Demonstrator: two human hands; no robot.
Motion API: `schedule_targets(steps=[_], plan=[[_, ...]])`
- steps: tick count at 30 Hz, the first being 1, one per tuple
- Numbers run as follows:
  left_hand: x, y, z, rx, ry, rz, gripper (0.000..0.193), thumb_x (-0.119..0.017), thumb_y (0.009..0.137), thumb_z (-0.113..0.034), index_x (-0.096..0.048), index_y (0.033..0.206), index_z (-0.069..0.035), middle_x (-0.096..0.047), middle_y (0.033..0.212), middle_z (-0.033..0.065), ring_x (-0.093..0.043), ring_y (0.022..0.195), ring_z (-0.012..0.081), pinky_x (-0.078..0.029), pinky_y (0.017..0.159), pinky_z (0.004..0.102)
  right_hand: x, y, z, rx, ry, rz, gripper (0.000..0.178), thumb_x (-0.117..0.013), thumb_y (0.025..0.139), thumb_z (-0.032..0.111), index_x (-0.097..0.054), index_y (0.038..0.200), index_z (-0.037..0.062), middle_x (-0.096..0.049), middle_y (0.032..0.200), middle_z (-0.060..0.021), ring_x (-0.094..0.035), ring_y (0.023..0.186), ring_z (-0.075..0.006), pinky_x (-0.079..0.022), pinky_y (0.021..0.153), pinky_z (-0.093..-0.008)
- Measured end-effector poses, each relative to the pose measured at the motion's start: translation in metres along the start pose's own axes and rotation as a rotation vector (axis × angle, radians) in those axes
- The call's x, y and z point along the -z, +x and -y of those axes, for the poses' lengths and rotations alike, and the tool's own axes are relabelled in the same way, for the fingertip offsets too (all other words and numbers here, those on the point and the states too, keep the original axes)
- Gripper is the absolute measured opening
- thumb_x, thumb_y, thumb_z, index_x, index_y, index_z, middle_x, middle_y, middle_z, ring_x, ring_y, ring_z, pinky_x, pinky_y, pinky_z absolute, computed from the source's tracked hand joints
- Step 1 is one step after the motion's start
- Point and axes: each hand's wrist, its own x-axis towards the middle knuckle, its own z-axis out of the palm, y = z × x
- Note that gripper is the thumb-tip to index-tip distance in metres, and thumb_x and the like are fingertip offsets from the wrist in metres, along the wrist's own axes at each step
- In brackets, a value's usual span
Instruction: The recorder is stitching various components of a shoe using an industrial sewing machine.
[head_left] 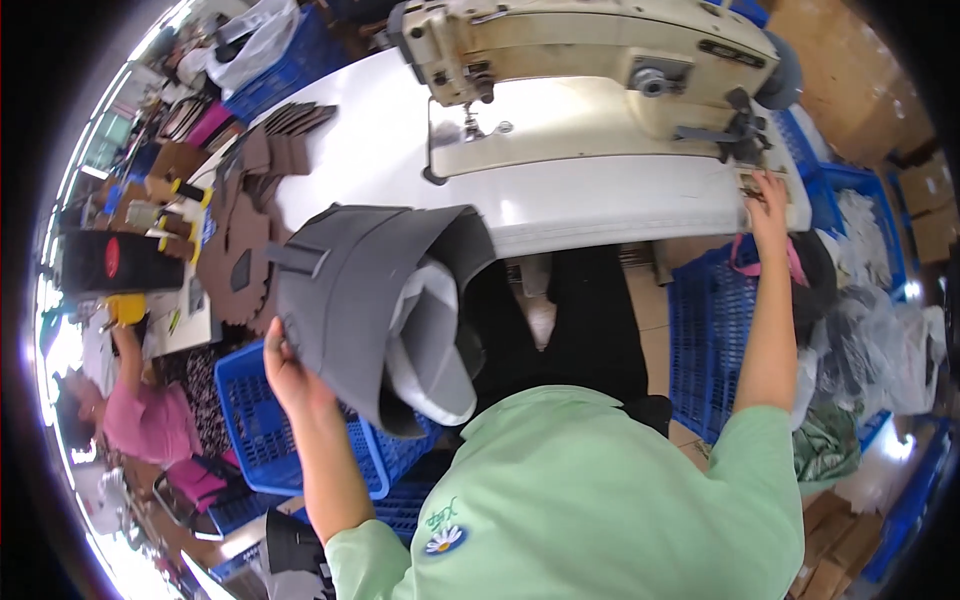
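Observation:
A grey, leather-like bag body (345,290) with a strap loop on its side hangs tilted at the table's front edge. Its mouth faces right and shows a pale lining (415,350). My left hand (293,385) grips it at its lower left, the thumb side visible and the other fingers partly hidden behind it. My right hand (768,210) lies at the table's right end with fingers stretched out, touching a small pale panel (748,182) below the machine. The cream sewing machine (580,150) stands on the white table (350,120), its needle area away from the bag body.
Brown cut pieces (240,230) are piled along the table's left side. Blue crates stand at the left (250,410) and right (705,330) of my legs. Thread cones (178,235) and a person in pink (150,420) are farther left. Plastic bags (875,340) lie at the right.

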Motion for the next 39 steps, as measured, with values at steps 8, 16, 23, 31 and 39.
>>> schedule_targets(steps=[8, 16, 23, 31, 39], plan=[[-0.026, -0.013, 0.056, -0.234, -0.060, 0.131, 0.045, -0.054, 0.097, -0.029, -0.056, 0.129, 0.002, -0.060, 0.133, 0.0164, -0.056, 0.124, 0.0320, -0.042, 0.108, 0.0469, 0.023, -0.124, 0.301, -0.297, 1.217, 1.301, 0.055, -0.064, 0.097, 0.031, -0.046, 0.144, 0.0081, -0.069, 0.101, -0.0066, -0.067, 0.084, -0.0173, -0.054, 0.073, -0.0299], [-0.031, -0.032, 0.045, -0.187, 0.776, 0.259, 0.075, -0.070, 0.079, -0.029, -0.043, 0.140, 0.005, -0.049, 0.144, 0.0198, -0.051, 0.130, 0.0323, -0.035, 0.112, 0.0441, -0.010, -0.117, 0.333, -0.186, 1.030, 1.043, 0.019, -0.063, 0.092, 0.005, -0.070, 0.110, 0.0051, -0.061, 0.085, -0.0049, -0.063, 0.083, -0.0144, -0.051, 0.068, -0.0298], [-0.054, -0.018, 0.053, -0.278, 0.723, -0.157, 0.045, -0.070, 0.092, -0.024, -0.055, 0.123, 0.004, -0.064, 0.113, 0.0101, -0.061, 0.102, 0.0165, -0.046, 0.094, 0.0296, -0.017, -0.140, 0.336, 0.354, 0.831, 0.776, 0.022, -0.068, 0.081, 0.004, -0.072, 0.101, 0.0082, -0.063, 0.099, -0.0086, -0.063, 0.087, -0.0285, -0.053, 0.073, -0.0381], [-0.083, -0.041, 0.093, -0.341, 0.628, 0.193, 0.034, -0.076, 0.087, -0.024, -0.065, 0.101, 0.004, -0.067, 0.095, 0.0059, -0.061, 0.086, 0.0139, -0.049, 0.081, 0.0281, -0.063, -0.160, 0.361, -0.097, 1.204, 0.950, 0.029, -0.066, 0.086, 0.009, -0.068, 0.115, 0.0094, -0.063, 0.118, -0.0128, -0.062, 0.109, -0.0281, -0.052, 0.089, -0.0388], [-0.061, -0.017, 0.081, -0.391, 0.550, 0.361, 0.037, -0.083, 0.065, -0.022, -0.064, 0.085, 0.002, -0.062, 0.096, 0.0124, -0.055, 0.099, 0.0249, -0.044, 0.086, 0.0358, -0.069, -0.142, 0.380, -0.006, 1.264, 0.903, 0.029, -0.067, 0.086, 0.013, -0.067, 0.115, 0.0094, -0.062, 0.120, -0.0141, -0.060, 0.112, -0.0286, -0.050, 0.092, -0.0398]])
